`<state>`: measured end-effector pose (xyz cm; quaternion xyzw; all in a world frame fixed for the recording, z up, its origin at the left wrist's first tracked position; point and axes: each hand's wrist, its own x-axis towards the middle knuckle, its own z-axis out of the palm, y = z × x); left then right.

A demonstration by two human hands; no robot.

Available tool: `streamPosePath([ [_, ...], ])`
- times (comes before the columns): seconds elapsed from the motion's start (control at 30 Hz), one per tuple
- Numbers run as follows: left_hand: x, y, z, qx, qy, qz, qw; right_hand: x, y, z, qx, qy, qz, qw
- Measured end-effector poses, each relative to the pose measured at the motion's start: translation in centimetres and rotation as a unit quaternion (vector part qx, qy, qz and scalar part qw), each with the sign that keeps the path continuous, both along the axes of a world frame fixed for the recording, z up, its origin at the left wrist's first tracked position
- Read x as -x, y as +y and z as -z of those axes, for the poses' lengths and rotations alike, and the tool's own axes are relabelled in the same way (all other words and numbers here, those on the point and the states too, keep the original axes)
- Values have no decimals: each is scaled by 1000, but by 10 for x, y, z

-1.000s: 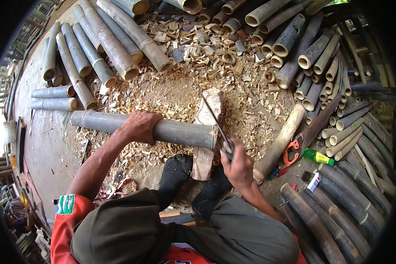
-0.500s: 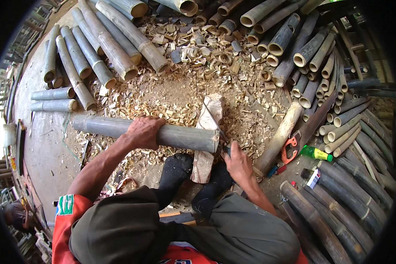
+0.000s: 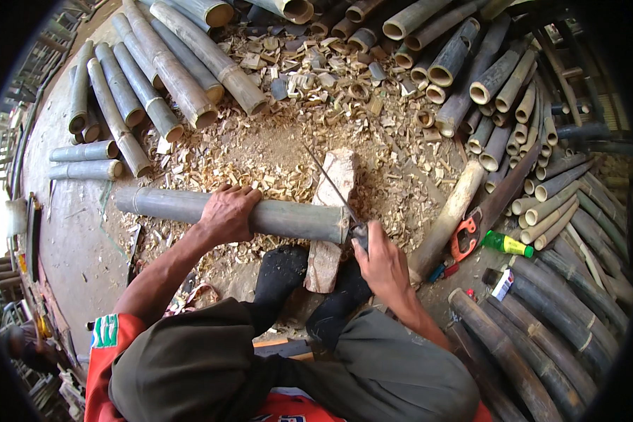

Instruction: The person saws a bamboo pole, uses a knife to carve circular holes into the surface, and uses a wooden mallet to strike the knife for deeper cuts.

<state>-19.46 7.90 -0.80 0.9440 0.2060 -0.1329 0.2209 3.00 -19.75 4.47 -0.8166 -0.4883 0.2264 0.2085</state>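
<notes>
A long grey-green bamboo pole [image 3: 169, 205] lies across a pale wooden chopping block [image 3: 330, 218] in front of me. My left hand [image 3: 226, 214] grips the pole from above near its middle. My right hand [image 3: 381, 264] is closed on the handle of a long thin-bladed knife [image 3: 328, 181], whose blade slants up to the left over the pole's cut right end. My black boots [image 3: 281, 274] rest on either side of the block.
Piles of cut bamboo poles [image 3: 162, 77] lie at the back left, and more bamboo pieces [image 3: 513, 112] at the right. Wood chips [image 3: 330, 91] cover the ground. An orange-handled saw [image 3: 465, 235], a green bottle [image 3: 506, 244] and a small box [image 3: 501, 285] lie to my right.
The knife blade has dropped closer to the pole's right end and my right hand has come lower and nearer the block. My left hand stays on the pole.
</notes>
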Motion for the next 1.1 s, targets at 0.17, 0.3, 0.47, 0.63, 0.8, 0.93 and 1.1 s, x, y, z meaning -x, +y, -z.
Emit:
streamPosePath([
  [0.17,-4,1,-2,-2,7,5,1000,0,-3,-7,-183,17,0,983],
  [0.3,-3,-5,-6,0,5,8,1000,-9,2,12,109,20,19,994],
  [0.47,6,-7,6,-38,-42,-10,998,2,10,-26,-102,8,0,995],
  [0.63,1,-14,0,-41,-68,-7,997,-9,-11,43,62,-36,7,997],
  [0.8,4,-11,5,-44,-70,-14,996,-2,11,-27,-23,21,14,999],
  [0.93,5,-13,8,-57,-77,-12,995,-6,-3,6,-69,-13,-6,997],
  [1.1,13,-20,7,-102,-137,-13,985,-19,5,16,98,11,2,995],
])
